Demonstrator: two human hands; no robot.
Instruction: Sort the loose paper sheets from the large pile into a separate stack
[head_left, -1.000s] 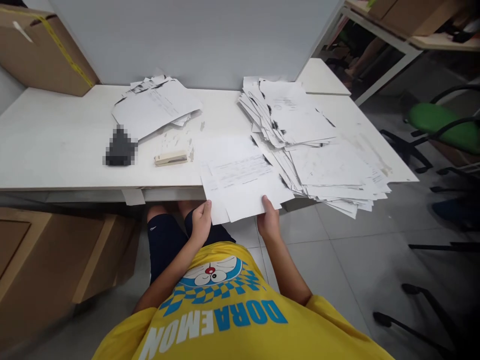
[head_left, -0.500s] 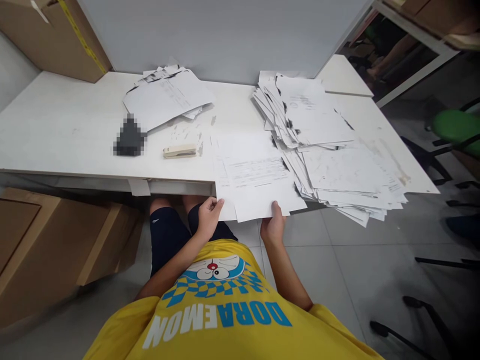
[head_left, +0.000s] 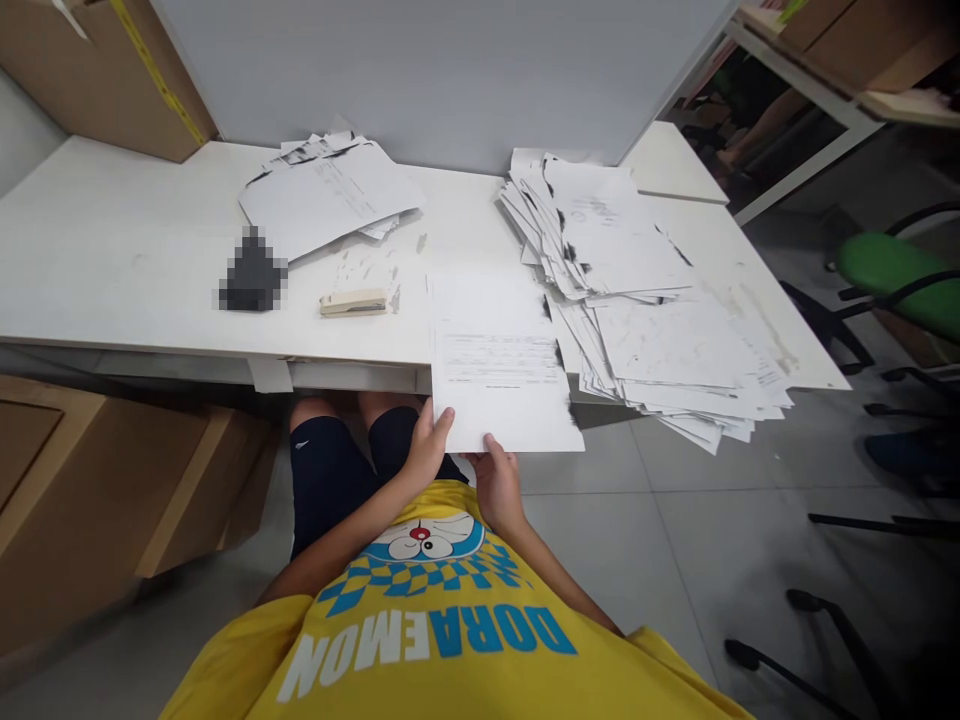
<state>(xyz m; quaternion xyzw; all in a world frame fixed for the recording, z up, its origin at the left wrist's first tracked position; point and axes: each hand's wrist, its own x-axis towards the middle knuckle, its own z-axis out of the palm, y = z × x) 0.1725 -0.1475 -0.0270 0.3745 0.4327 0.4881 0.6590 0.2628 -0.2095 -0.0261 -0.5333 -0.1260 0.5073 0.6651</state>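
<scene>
I hold a thin squared-up bundle of white printed sheets [head_left: 499,360] that overhangs the front edge of the white desk [head_left: 112,280]. My left hand [head_left: 427,445] pinches its near left corner, thumb on top. My right hand [head_left: 495,480] grips the near edge just right of that, fingers closed on the paper. A large fanned-out heap of papers [head_left: 645,300] lies right beside the bundle on the desk. A cream stapler [head_left: 352,302] rests on the desk to the left of the bundle.
A smaller paper pile [head_left: 330,195] lies at the back of the desk, near a dark blurred object [head_left: 251,275]. Cardboard boxes [head_left: 97,70] stand at the back left and under the desk [head_left: 112,490]. A green chair [head_left: 900,270] stands at the right.
The loose sheets have been drawn together into one neat bundle. My right hand slid left along the near edge, closer to my left hand.
</scene>
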